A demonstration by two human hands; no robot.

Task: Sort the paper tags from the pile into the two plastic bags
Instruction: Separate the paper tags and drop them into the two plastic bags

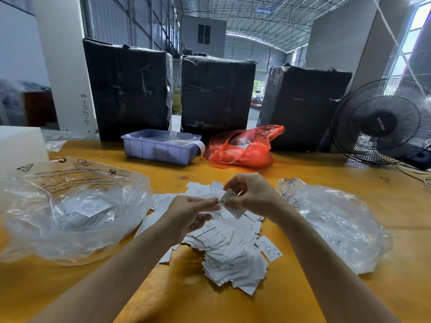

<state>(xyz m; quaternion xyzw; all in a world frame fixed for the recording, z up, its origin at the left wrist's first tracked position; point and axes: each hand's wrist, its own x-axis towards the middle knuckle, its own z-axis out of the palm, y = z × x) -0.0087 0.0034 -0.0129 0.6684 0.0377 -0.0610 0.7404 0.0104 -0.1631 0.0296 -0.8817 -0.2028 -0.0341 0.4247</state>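
I have my right hand [250, 194] pinching a small white printed paper tag [229, 202] above the loose white tag pile [224, 243] on the yellow counter [303, 287]; my left hand [191, 213] touches it with fingers relaxed. Still reading its size, I judge. Next it goes into the crumpled clear plastic bag [70, 206] outboard of the left hand, or the smaller clear bag [338, 224] outboard of the right.

The yellow table [303, 183] carries tag pile [224, 248], two clear bags [70, 213] [335, 224], purple tray [161, 146], red bag [242, 148].
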